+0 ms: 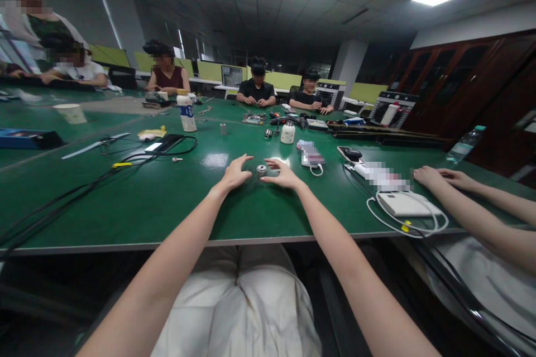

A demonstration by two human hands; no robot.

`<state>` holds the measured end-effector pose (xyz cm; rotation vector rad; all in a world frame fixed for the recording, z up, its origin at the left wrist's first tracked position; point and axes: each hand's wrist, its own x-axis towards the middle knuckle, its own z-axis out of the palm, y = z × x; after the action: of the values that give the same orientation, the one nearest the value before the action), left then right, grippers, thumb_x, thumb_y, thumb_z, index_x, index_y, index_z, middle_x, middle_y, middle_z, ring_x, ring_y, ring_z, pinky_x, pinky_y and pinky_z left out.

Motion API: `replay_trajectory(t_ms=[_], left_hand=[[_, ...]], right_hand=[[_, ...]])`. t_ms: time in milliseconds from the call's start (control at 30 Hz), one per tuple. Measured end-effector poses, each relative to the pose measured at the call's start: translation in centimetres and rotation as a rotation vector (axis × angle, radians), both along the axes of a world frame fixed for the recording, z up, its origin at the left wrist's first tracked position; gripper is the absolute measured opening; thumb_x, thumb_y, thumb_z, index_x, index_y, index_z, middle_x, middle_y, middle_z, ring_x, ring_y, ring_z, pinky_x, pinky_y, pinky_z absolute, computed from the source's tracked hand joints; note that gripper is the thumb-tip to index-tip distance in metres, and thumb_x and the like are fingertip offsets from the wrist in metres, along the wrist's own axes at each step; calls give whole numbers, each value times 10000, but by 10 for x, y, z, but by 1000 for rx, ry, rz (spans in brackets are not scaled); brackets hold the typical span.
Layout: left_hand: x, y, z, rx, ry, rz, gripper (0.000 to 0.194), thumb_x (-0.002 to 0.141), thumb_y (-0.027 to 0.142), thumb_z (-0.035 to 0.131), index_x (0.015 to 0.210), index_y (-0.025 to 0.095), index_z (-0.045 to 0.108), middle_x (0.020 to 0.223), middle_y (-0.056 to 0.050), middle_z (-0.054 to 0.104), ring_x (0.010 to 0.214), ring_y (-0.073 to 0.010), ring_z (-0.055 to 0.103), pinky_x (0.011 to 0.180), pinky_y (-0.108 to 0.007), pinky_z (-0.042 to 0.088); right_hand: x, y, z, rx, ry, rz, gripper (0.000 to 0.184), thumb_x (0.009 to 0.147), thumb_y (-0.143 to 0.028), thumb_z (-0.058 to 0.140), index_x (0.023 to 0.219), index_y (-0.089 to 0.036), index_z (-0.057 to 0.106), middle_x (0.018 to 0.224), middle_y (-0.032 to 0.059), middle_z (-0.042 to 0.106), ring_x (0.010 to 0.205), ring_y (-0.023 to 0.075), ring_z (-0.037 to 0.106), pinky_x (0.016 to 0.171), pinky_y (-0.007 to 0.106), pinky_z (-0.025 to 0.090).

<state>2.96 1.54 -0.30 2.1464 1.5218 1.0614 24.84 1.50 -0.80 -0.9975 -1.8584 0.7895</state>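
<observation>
A small round metal part (pixel 262 169) with a dark hole in its top stands on the green table (pixel 176 212) between my hands. My left hand (pixel 235 173) is to its left, thumb and fingers apart, with a small gap to the metal. On the other side my right hand (pixel 282 173) curves round it, fingers spread and the thumb very near or touching its side; I cannot tell which. Neither hand has closed on the part. Beyond them are a grey metal cylinder (pixel 223 129) and a white jar (pixel 288 133).
Black cables (pixel 90 184) run across the left. A milk bottle (pixel 186 111) stands further back. To the right lie a phone (pixel 349 153) and a white power bank (pixel 408 204) with a looped cable. A co-worker's hands (pixel 435 177) rest at far right; several people sit opposite.
</observation>
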Motion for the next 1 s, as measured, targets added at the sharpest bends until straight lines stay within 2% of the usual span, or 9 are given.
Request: replay_trajectory(t_ms=[100,200,300,400,533,667,800,1000], left_hand=[[-5,2,-6,7,138,-24,545,748,182,573,1284,225,664,1360,-90,636,1319,-301,534,1129,-452,377],[-7,1,-10,52,270,11,365,791,183,568,1083,262,773,1148,-71,751,1202,-303,627,1092,-445,412],[-9,0,-10,84,293,85,325,787,161,573,978,282,806,972,-68,790,1029,-297,705,967,-396,507],[-8,-3,-6,105,245,132,232,789,207,625,897,289,814,882,-63,793,928,-305,719,889,-404,532],[3,-11,4,182,50,112,200,818,266,660,969,260,790,956,-56,788,973,-288,700,938,-412,501],[18,-21,14,265,-104,-2,267,863,228,615,1098,249,740,1026,-37,778,1026,-239,686,986,-377,472],[24,-26,18,296,-84,-56,333,863,195,616,1180,248,705,984,-28,786,1029,-234,668,999,-379,452],[25,-27,21,280,0,-47,295,872,200,629,1143,273,721,979,-18,789,987,-242,642,988,-402,449]], right_hand=[[-15,1,-6,-69,93,59,641,629,-213,862,1231,-208,645,1087,79,737,1026,201,705,977,396,543],[-24,2,-11,-123,191,124,528,644,-164,837,1145,-190,673,1029,59,759,944,179,734,954,363,563],[-27,0,-12,-140,228,112,472,637,-144,836,1083,-185,686,1022,58,764,926,183,741,938,359,575],[-27,-3,-12,-137,229,85,454,644,-145,830,1073,-187,687,1027,58,761,915,185,743,925,357,582],[-29,-4,-14,-121,230,55,450,666,-149,815,1093,-180,676,1056,67,753,933,182,734,928,350,576],[-30,-1,-18,-106,187,45,461,692,-168,803,1129,-174,657,1054,72,745,936,178,723,942,355,560],[-30,2,-22,-95,149,26,469,715,-207,797,1155,-169,638,1035,71,738,894,176,716,922,362,558],[-30,4,-25,-85,116,17,476,737,-227,787,1183,-172,632,1003,55,734,903,173,704,918,345,546]])
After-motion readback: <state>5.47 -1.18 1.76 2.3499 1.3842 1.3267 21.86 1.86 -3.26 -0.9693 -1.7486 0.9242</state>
